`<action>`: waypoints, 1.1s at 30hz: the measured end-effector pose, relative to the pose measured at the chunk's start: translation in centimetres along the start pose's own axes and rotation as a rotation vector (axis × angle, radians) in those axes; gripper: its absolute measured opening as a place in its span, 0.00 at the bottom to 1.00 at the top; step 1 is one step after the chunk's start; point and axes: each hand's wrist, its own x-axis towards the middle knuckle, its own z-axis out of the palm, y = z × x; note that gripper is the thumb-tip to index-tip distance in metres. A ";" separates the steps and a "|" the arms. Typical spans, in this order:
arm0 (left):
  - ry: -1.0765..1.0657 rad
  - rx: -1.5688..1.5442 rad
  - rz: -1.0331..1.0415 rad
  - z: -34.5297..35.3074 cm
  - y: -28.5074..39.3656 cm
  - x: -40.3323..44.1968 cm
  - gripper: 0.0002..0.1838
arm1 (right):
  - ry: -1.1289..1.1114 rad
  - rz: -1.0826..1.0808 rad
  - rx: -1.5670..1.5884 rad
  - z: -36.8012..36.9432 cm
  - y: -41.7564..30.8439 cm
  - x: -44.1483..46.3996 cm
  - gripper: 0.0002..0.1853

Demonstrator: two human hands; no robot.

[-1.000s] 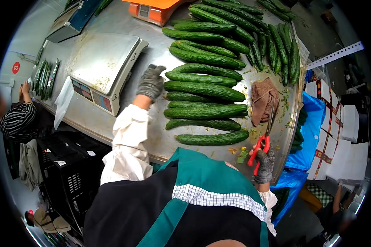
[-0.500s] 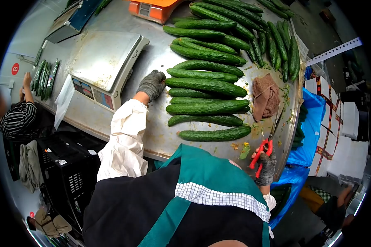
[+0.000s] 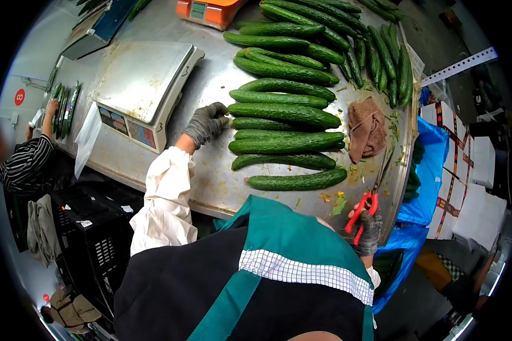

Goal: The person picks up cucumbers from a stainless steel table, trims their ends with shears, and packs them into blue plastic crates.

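Red-handled scissors (image 3: 373, 196): right hand (image 3: 369, 232) | left hand (image 3: 205, 125): beside cucumbers (image 3: 287, 115)

Bench (image 3: 213, 196): metal, stained | middle: cucumbers (image 3: 287, 142) side by side in a row | right edge, far part: heaped cucumbers (image 3: 404, 77) | right edge, nearer: crumpled brown cloth (image 3: 367, 129), green scraps (image 3: 393, 123) beside it | near right corner: leaf (image 3: 339, 206) | near edge, left of row: flat scale (image 3: 142, 85) | farther in: orange scale (image 3: 219, 15)

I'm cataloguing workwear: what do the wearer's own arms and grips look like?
The left grip wears a grey knit glove; the right grip wears a similar grey glove. A loose, creased off-white sleeve ends short of the left glove; only a sliver of whitish sleeve shows on the right.
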 end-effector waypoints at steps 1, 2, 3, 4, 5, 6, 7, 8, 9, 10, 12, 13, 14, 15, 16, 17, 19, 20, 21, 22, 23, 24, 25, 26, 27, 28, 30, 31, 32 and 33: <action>0.000 -0.001 -0.002 0.3 -0.5 -0.3 0.10 | -0.001 0.002 -0.001 0.0 0.1 0.0 0.26; 0.006 0.035 0.071 0.7 -1.3 -0.3 0.11 | 0.001 0.015 0.010 0.0 0.2 0.1 0.26; 0.011 0.071 0.145 0.9 -1.4 -0.5 0.12 | 0.005 0.028 0.021 0.1 0.3 0.1 0.26; -0.017 0.102 0.096 0.8 -1.0 -0.7 0.12 | 0.005 0.027 0.021 0.2 0.3 0.1 0.26; -0.018 0.101 0.098 0.9 -1.1 -0.7 0.12 | -0.011 0.014 0.020 0.3 0.3 0.1 0.26; -0.020 0.121 0.156 1.0 -1.4 -0.6 0.11 | -0.026 0.002 0.019 0.4 0.3 0.1 0.26; -0.024 0.141 0.216 1.2 -1.7 -0.4 0.10 | -0.022 0.000 0.018 0.3 0.3 0.2 0.26; -0.029 0.139 0.220 1.3 -1.9 -0.1 0.10 | -0.027 -0.011 0.001 0.2 0.4 0.3 0.27; 0.000 0.247 0.284 1.4 -2.0 0.1 0.10 | -0.031 -0.021 -0.015 0.0 0.5 0.3 0.27; 0.028 0.355 0.352 1.6 -2.0 0.3 0.09 | -0.019 -0.023 -0.017 -0.2 0.5 0.3 0.27; -0.018 0.340 0.327 1.3 -1.5 0.2 0.09 | -0.015 -0.026 -0.037 -0.4 0.6 0.2 0.29; -0.038 0.347 0.312 1.1 -1.4 0.2 0.09 | -0.002 -0.029 -0.037 -0.6 0.6 0.1 0.29; -0.050 0.332 0.304 1.0 -1.5 0.2 0.09 | -0.005 -0.021 -0.042 -0.7 0.6 0.1 0.29; -0.073 0.330 0.281 0.7 -1.1 0.2 0.10 | -0.009 -0.013 -0.046 -0.8 0.6 0.1 0.30; -0.076 0.337 0.299 0.6 -1.4 0.4 0.09 | -0.014 -0.013 -0.048 -0.7 0.5 -0.1 0.29; -0.078 0.344 0.316 0.6 -1.5 0.5 0.09 | -0.005 -0.015 -0.046 -0.6 0.4 -0.2 0.29; -0.098 0.282 0.197 0.4 -0.2 -0.1 0.09 | 0.013 -0.007 -0.033 -0.5 0.4 -0.5 0.28; -0.112 0.220 0.070 0.4 0.3 -0.4 0.10 | 0.017 -0.005 -0.050 -0.7 0.5 -0.6 0.28; -0.118 0.223 0.078 0.5 0.3 -0.5 0.10 | 0.026 -0.008 -0.046 -0.9 0.7 -0.6 0.28; -0.056 0.157 0.069 0.6 0.1 -0.6 0.09 | 0.023 -0.014 -0.035 -1.1 0.9 -0.7 0.27; 0.006 0.090 0.059 0.8 -0.2 -0.7 0.09 | 0.019 -0.021 -0.023 -1.3 1.0 -0.8 0.27; 0.086 -0.001 0.250 1.5 -0.8 -0.6 0.08 | 0.025 -0.023 -0.018 -1.4 1.0 -1.0 0.27; 0.082 0.002 0.253 1.8 0.8 -1.3 0.08 | 0.060 -0.039 0.012 -1.4 1.0 -1.2 0.26; 0.106 0.024 0.337 2.6 3.1 -2.3 0.08 | 0.092 -0.052 0.040 -1.5 1.1 -1.4 0.25; 0.131 0.045 0.419 3.6 5.3 -3.3 0.08 | 0.093 -0.050 0.040 -1.9 1.2 -1.5 0.25; 0.051 -0.003 0.508 5.0 6.9 -4.0 0.07 | 0.121 -0.046 0.094 -2.4 1.5 -1.6 0.25; -0.050 0.014 0.738 8.4 10.3 -5.6 0.05 | 0.156 -0.057 0.131 -3.4 1.6 -1.8 0.25; -0.084 -0.028 0.919 11.3 10.7 -5.7 0.05 | 0.149 -0.056 0.132 -3.6 1.3 -2.0 0.25; -0.179 0.115 0.950 13.8 11.9 -6.2 0.04 | 0.173 -0.070 0.134 -3.6 0.8 -2.3 0.25; -0.352 0.417 0.858 14.9 14.3 -7.3 0.09 | 0.201 -0.082 0.136 -3.8 0.5 -2.6 0.25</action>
